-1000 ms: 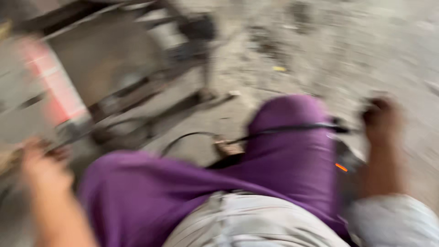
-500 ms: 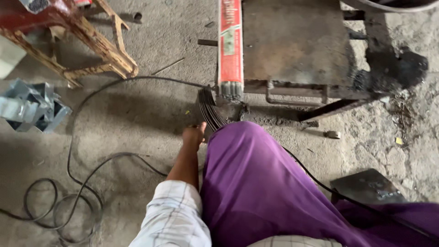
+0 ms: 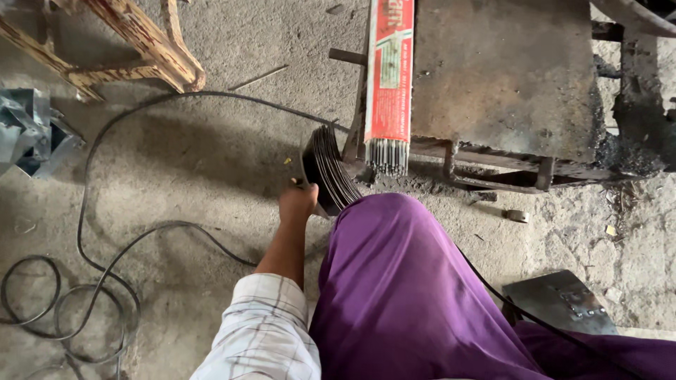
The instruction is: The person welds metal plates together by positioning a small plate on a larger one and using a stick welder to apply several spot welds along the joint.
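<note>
the left hand (image 3: pixel 297 202) has its fingers closed on a stack of thin metal sheets (image 3: pixel 329 171) standing on edge beside the welding bench (image 3: pixel 503 77); grip the whole bundle firmly, away from sharp edges. the right hand is not visible.

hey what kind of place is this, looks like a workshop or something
Probably a small welding or metal workshop: an open red box of welding rods lies on a rusty steel table, thin metal sheets lean by the left hand, and black cable snakes over the concrete floor.

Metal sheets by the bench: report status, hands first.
Left hand gripping the stack of thin metal sheets standing on edge. Right hand out of view. Purple-clad leg crowds the stack; black cable nearby.
</note>
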